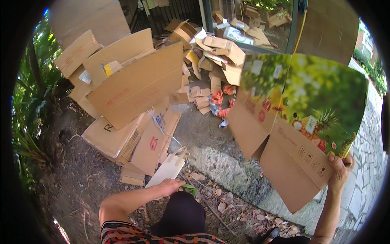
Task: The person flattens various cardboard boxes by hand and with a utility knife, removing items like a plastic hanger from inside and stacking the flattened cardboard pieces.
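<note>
My right hand (342, 167) grips the lower right edge of a large flattened cardboard box (323, 88), printed with fruit on green and plain brown along its flaps. Just above my bent knee is my left hand (172, 186), beside a cream paper bag (167, 167) with handles; whether its fingers hold anything is hard to see. Ahead on the left, flattened cardboard sheets (143, 82) lean in a stack over a taped cardboard box (117, 137). A thin white cord (175, 139) runs down from the stack past the bag.
Torn cardboard pieces (224, 48) are heaped by a glass door (253, 24), with crumpled orange wrapping (217, 97) near them. A rough stone slab (219, 167) crosses the ground before me, edged by dry leaves (225, 198). Plants (33, 100) stand left; stone paving (365, 152) lies right.
</note>
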